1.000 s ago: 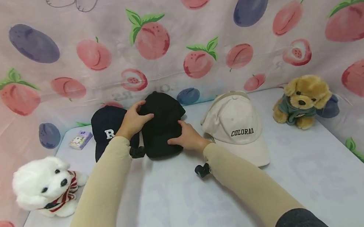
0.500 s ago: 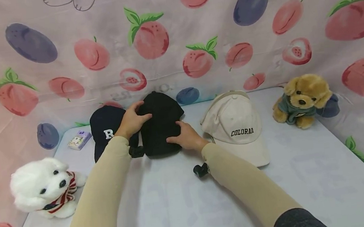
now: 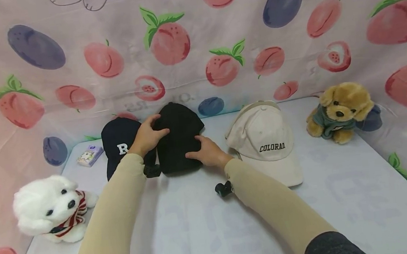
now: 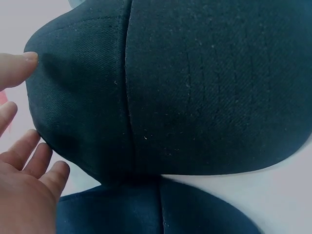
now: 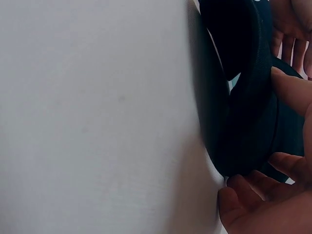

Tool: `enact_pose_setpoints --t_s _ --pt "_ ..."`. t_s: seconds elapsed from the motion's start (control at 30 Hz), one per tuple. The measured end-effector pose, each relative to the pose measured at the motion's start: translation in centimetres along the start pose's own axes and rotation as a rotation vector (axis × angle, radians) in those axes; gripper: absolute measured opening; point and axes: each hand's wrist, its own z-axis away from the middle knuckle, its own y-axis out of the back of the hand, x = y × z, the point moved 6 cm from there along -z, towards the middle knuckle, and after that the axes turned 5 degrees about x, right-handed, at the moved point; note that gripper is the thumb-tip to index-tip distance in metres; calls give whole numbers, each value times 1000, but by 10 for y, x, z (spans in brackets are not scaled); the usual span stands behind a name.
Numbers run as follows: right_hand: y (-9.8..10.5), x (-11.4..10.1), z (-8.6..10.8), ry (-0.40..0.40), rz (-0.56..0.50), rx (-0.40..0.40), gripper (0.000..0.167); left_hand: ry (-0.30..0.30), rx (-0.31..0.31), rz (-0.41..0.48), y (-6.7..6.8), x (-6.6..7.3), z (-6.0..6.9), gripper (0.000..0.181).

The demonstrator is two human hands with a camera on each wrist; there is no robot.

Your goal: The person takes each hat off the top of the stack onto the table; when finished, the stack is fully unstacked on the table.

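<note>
A plain black cap [image 3: 179, 146] lies on the white-covered table between a navy cap [image 3: 117, 138] with a white R and a beige cap [image 3: 261, 131] lettered in black. My left hand [image 3: 147, 138] holds the black cap's upper left side, thumb over the top. Across from it, my right hand [image 3: 210, 152] grips the lower right edge. In the left wrist view the black cap [image 4: 195, 87] fills most of the frame, its edge against the navy cap [image 4: 112, 209]. The right wrist view has my right thumb on the dark cap [image 5: 248, 126] and the fingers curled by its edge.
A white plush dog [image 3: 48, 209] in a striped scarf sits at the left, and a brown plush dog [image 3: 340, 114] at the right. A small purple packet [image 3: 90, 156] lies left of the navy cap. A fruit-print curtain [image 3: 183, 79] rises behind the table [image 3: 200, 235].
The black cap has shifted very slightly to the left and away, with both hands keeping their places on it. The other caps and the plush dogs stay where they were.
</note>
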Motion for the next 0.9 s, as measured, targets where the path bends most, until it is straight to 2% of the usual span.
enact_pose_setpoints --t_s 0.4,0.6,0.73,0.9 --pt "-6 -4 -3 17 -22 -9 84 10 -1 -10 7 -5 3 72" --pt "-4 -2 1 40 -21 -2 85 4 0 -13 5 -2 5 72" --pt "1 -5 11 82 -21 -12 85 -8 -4 -28 3 3 6 73" --pt "17 -15 30 136 -6 -15 84 -39 -7 -35 3 12 9 73"
